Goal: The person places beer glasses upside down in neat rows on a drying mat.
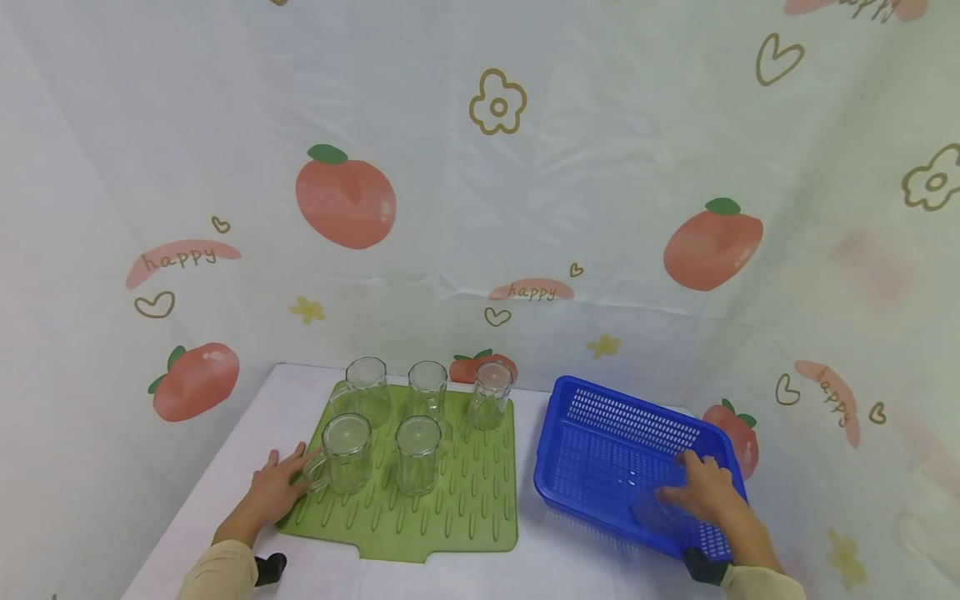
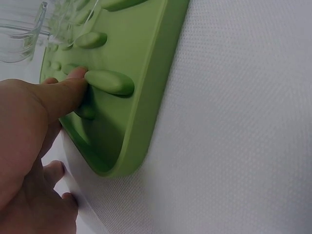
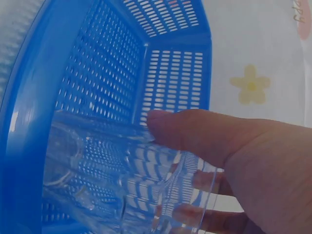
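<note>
Glasses come first in the count: five clear glass mugs stand on your green ridged mat (image 1: 420, 492), three in the back row and two in front, and a sixth clear glass (image 1: 660, 510) lies inside the one blue slotted basket (image 1: 600, 417) to the right of the mat. Mat and basket both sit on the white table (image 1: 255, 425), just beside each other but apart.

Your right hand (image 1: 705, 487) is inside the basket, near its front right corner, with the fingers curled round that sixth glass. From the head view the glass is only a faint shape under your hand. The right wrist view makes it plain: your thumb (image 3: 195, 131) lies across the top of the ribbed glass (image 3: 112, 180), and your other fingers show through it from beneath, so you have it gripped between them, low against the basket wall (image 3: 92, 73).

Your left hand (image 1: 277, 487) rests at the mat's left edge, just beside the front-left mug (image 1: 347, 452). Its fingers are spread and fairly straight, holding nothing. The left wrist view adds that one fingertip (image 2: 73, 78) presses against a raised ridge (image 2: 109, 82) of the mat (image 2: 141, 97), while the mug's handle (image 2: 22, 41) stays clear of your fingers.
</note>
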`<state>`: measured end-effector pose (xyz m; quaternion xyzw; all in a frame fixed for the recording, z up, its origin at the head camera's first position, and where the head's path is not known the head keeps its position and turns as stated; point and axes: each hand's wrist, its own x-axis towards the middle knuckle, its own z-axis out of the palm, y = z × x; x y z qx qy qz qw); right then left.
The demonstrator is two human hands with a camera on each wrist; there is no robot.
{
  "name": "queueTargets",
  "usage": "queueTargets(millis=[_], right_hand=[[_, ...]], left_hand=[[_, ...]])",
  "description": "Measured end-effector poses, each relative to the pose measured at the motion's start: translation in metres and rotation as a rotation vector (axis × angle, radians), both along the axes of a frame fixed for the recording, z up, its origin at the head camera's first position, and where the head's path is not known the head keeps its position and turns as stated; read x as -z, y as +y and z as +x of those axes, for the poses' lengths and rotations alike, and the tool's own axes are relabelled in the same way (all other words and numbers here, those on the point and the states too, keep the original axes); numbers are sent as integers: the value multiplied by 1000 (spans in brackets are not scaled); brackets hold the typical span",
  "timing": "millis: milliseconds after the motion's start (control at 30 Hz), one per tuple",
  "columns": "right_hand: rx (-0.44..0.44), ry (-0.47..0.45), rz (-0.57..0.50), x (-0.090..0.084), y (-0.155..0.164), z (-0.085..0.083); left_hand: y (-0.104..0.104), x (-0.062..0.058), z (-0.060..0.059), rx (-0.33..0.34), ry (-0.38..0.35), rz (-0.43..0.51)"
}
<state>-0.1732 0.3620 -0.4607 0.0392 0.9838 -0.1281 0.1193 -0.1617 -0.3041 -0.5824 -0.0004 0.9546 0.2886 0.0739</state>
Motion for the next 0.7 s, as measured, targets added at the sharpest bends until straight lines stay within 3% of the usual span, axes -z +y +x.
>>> queueTargets(millis=[700], right_hand=[[-67,246,-114,-12,-43,-5]], left_hand=[[0,0,0,-2,-16,9]])
